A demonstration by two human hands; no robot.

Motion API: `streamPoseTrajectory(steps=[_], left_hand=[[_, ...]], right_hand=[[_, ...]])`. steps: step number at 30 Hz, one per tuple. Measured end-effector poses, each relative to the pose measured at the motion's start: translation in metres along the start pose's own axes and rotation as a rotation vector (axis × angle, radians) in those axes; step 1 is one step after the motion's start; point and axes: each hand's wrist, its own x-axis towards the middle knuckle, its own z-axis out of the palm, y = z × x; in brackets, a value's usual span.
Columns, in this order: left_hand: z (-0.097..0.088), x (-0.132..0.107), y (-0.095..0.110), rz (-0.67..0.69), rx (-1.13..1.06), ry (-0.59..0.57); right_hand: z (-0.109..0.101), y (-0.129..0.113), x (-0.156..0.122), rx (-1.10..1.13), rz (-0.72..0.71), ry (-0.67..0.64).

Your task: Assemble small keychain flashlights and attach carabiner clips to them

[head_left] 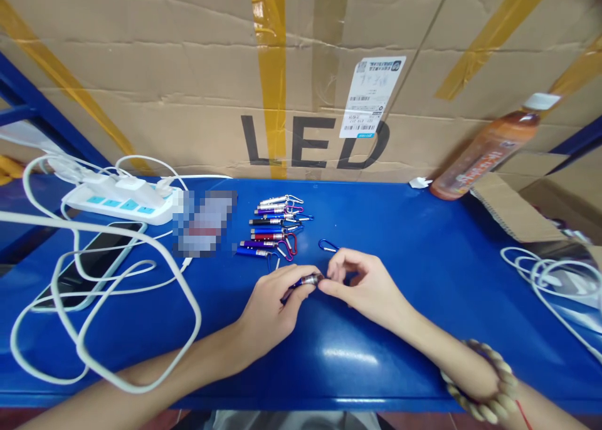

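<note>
Between the thumb and fingers of my left hand [275, 301] is a small blue keychain flashlight [306, 281], its silvery end pointing right. My right hand [364, 283] meets that end with thumb and fingers pinched; whatever tiny part they hold is too small to make out. Just beyond the right fingers a loose blue carabiner clip [328, 246] lies on the blue table [376, 367]. Behind my left hand, several similar flashlights [269, 236] in silver, purple, black, red and blue lie in a column, with carabiners at their right ends.
A white power strip [126, 204] with tangled white cables and a phone [94, 264] occupy the left. A blurred-out flat object [204, 223] lies beside them. At right are an orange drink bottle [489, 148], a white plug [420, 182], an open carton [515, 207] and coiled cable [559, 270]. A large cardboard box [197, 104] forms the back.
</note>
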Motion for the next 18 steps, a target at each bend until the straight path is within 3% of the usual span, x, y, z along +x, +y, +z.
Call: streamPoseTrajectory(steps=[3,6,11,18], left_hand=[[-0.002,0.001,-0.001,0.003,0.006,-0.033],[-0.002,0.0,-0.003,0.018,0.028,-0.09],[-0.003,0.0,-0.001,0.015,-0.032,-0.173],[-0.006,-0.002,-0.002,-0.018,-0.076,-0.24]], right_hand=[[-0.006,-0.002,0.0,-0.164,-0.328,0.064],[-0.01,-0.003,0.0,-0.21,-0.504,0.005],[-0.014,-0.004,0.003,-0.206,-0.522,-0.105],[-0.013,-0.001,0.004,-0.246,-0.498,-0.087]])
